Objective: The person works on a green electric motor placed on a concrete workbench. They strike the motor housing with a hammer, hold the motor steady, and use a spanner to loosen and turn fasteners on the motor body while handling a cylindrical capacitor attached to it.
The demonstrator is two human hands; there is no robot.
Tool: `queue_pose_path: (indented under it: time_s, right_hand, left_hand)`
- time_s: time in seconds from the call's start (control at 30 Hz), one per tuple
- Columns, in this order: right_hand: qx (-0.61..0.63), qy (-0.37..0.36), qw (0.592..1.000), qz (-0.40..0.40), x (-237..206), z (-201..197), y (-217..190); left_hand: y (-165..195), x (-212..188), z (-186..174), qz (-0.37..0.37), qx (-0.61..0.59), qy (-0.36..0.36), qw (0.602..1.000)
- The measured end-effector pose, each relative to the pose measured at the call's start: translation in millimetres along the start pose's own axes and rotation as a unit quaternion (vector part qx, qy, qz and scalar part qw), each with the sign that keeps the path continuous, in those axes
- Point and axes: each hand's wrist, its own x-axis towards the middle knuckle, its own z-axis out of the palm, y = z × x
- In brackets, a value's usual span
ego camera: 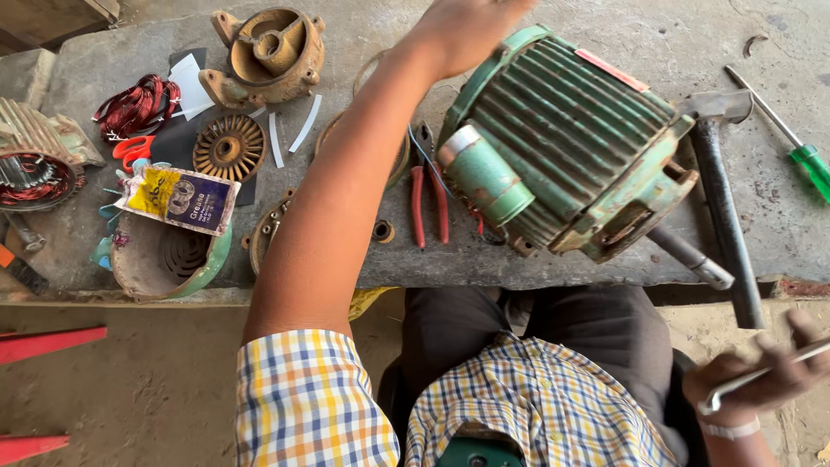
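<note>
- Shirt [536, 406]: short-sleeved, checked in yellow, blue, white and orange.
- Left sleeve [307, 398]: same check, ending above the elbow, with the forearm bare.
- Trousers [605, 324]: dark grey, plain.
- Right wrist: a thin white band [731, 428] around it.
- Left hand [467, 30] and right hand [761, 376]: bare, no gloves.

Rough grey stone bench [536, 268], stained and chipped along the front edge. Dusty brown earthen floor [147, 380] below, under flat daylight. Wooden plank [52, 17] at the far left corner.
</note>
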Motion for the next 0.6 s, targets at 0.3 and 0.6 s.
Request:
queue_pose_path:
  time_s: [0.3, 0.6]
  right_hand:
    - [-0.31, -0.362, 0.867, 0.147, -164.9, -111.4, 40.8]
    - [-0.333, -0.344, 0.836, 0.267, -159.1, -119.0, 2.5]
  left_hand:
    - [-27.0, 14.5, 25.7, 0.054, -0.348, -0.178, 0.919]
    - [-28.8, 1.0, 48.7, 0.139, -0.611, -0.153, 0.764]
